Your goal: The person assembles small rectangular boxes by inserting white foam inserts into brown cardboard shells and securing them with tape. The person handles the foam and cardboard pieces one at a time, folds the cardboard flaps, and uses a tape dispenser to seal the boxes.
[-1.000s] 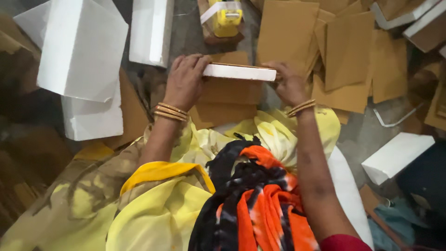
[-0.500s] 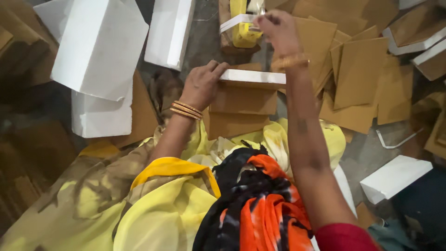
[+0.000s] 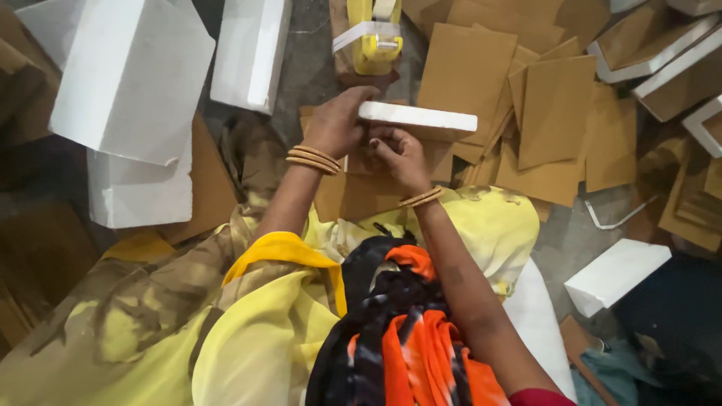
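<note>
Below the yellow tape dispenser (image 3: 374, 36), both hands grip a flat white box (image 3: 418, 117): left hand (image 3: 340, 120) clasping its end, right hand (image 3: 398, 153) pinching underneath (light, stiff, crushable, I'd judge).

Single view only, worn on the head and aimed steeply down past yellow draped cloth (image 3: 248, 331) at the lap and the floor just ahead. Close range: forearms fill the lower middle, with the left hand (image 3: 338, 120) and right hand (image 3: 398, 154) meeting on a flat white box (image 3: 417, 118) slightly above centre. Farther out toward the top edge, brown cardboard sheets (image 3: 526, 113), larger white boxes (image 3: 135, 83) and a yellow tape dispenser (image 3: 374, 34); no second view to overlap with.
</note>
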